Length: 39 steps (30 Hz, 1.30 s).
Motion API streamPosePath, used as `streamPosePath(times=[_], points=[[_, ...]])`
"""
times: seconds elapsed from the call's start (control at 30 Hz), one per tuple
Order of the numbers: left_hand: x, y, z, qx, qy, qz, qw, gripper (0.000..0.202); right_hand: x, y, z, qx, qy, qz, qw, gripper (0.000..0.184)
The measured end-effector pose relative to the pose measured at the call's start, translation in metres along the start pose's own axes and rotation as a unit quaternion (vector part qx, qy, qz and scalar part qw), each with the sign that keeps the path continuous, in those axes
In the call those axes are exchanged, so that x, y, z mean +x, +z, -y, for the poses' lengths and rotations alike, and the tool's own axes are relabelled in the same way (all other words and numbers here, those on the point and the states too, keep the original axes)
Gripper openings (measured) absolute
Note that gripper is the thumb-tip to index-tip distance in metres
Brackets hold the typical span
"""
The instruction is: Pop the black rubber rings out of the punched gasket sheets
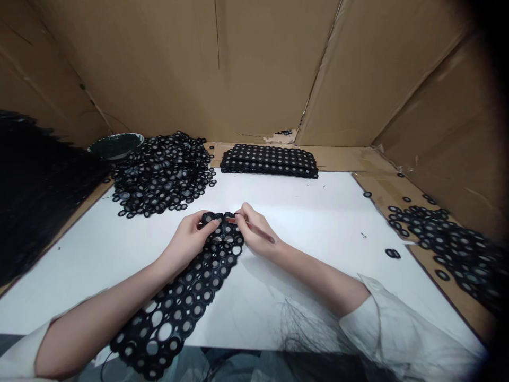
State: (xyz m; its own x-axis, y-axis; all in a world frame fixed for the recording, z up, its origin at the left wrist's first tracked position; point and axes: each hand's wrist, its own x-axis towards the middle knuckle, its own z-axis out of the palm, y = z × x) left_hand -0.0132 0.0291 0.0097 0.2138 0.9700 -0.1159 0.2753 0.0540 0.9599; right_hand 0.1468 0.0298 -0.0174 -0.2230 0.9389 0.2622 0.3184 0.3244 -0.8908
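Observation:
A long strip of joined black rings (199,289) with pale centres runs from the middle of the table down over its front edge. My left hand (194,233) pinches the strip's far end, the thumb lying on top of the rings. At that same end, my right hand (256,231) is closed round a slim tool with a reddish, see-through handle (262,233). Its tip points left onto the end rings; the exact kind of tool does not show. Part of the strip's left side is hidden under my left hand and forearm.
A heap of loose black rings (163,175) lies at the back left beside a bowl (115,146). Folded ring panels (270,160) are stacked at the back. More loose rings (457,244) spread over cardboard at the right. Cardboard walls (254,69) surround the white table (318,212).

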Motion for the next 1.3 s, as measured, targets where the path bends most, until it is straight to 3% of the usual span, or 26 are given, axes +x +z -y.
streamPosePath(times=[0.13, 0.27, 0.4, 0.5, 0.6, 0.77, 0.87, 0.97, 1.07, 1.3], points=[[0.000, 0.000, -0.002, 0.046, 0.024, -0.006, 0.999, 0.021, 0.002, 0.001, 0.001, 0.004, -0.008, -0.013, 1.000, 0.020], [0.008, -0.009, 0.001, 0.161, 0.039, -0.066, 0.984, 0.023, 0.003, -0.009, -0.002, 0.169, 0.060, 0.023, 0.983, 0.024], [0.012, -0.015, 0.005, 0.189, 0.053, -0.087, 0.977, 0.018, 0.002, -0.015, -0.004, 0.280, 0.064, 0.050, 0.957, 0.024], [0.013, -0.015, 0.004, 0.173, 0.044, -0.059, 0.982, 0.030, 0.000, -0.015, -0.003, 0.257, 0.060, 0.050, 0.963, 0.023], [0.013, -0.015, 0.001, 0.141, 0.019, -0.004, 0.990, 0.027, 0.000, -0.015, -0.002, 0.236, 0.061, 0.045, 0.969, 0.023], [0.014, -0.017, 0.000, 0.092, -0.025, 0.010, 0.995, 0.029, 0.000, -0.017, 0.000, 0.284, 0.052, 0.070, 0.955, 0.022], [0.013, -0.016, 0.001, 0.067, -0.036, 0.013, 0.997, 0.028, -0.001, -0.015, 0.000, 0.239, 0.052, 0.066, 0.967, 0.022], [0.010, -0.011, 0.002, 0.045, -0.048, 0.034, 0.997, 0.030, -0.004, -0.010, 0.001, 0.108, 0.048, 0.050, 0.992, 0.020], [0.004, -0.007, 0.001, 0.028, -0.034, 0.036, 0.998, 0.030, -0.006, -0.003, 0.004, 0.012, 0.006, 0.044, 0.999, 0.016], [-0.003, -0.009, -0.006, 0.022, -0.058, 0.046, 0.997, 0.028, -0.004, 0.002, 0.008, -0.010, -0.055, -0.009, 0.998, 0.015]])
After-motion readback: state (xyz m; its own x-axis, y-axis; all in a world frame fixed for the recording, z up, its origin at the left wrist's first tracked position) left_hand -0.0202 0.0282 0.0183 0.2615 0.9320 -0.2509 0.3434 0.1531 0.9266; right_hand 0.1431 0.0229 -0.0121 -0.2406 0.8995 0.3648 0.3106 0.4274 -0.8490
